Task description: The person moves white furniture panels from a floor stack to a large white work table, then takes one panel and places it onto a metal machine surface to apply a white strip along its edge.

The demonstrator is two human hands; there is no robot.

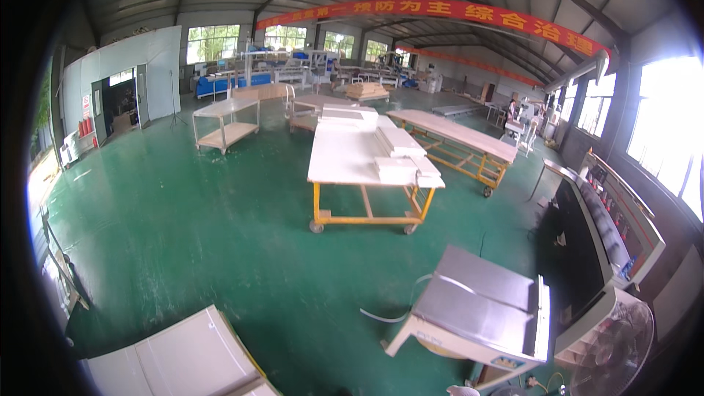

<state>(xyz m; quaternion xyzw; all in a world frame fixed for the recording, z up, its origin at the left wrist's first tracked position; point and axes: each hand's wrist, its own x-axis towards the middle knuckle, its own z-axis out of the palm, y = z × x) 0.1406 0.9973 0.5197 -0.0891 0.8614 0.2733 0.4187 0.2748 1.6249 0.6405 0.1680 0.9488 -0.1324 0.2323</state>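
Note:
Neither of my hands shows in the head view, and no forearm comes in from the lower edge. Closest to me on the right stands a strapping machine (pixel 477 301) with a grey metal top and a loose pale strap (pixel 385 317) hanging off its left side. At the lower left lies a stack of flat cardboard sheets (pixel 176 352). Further off, in the middle, a wheeled cart (pixel 367 218) with a yellow frame carries several white panels (pixel 400 154). A small pale shape at the bottom edge is too cut off to name.
Behind the cart are a long wooden-topped trolley (pixel 455 132) and a two-tier trolley (pixel 227 121). A long machine (pixel 609 213) runs along the right wall, with a fan (pixel 616 345) near me. A doorway (pixel 121 103) opens at the left. Green floor (pixel 220 242) lies between.

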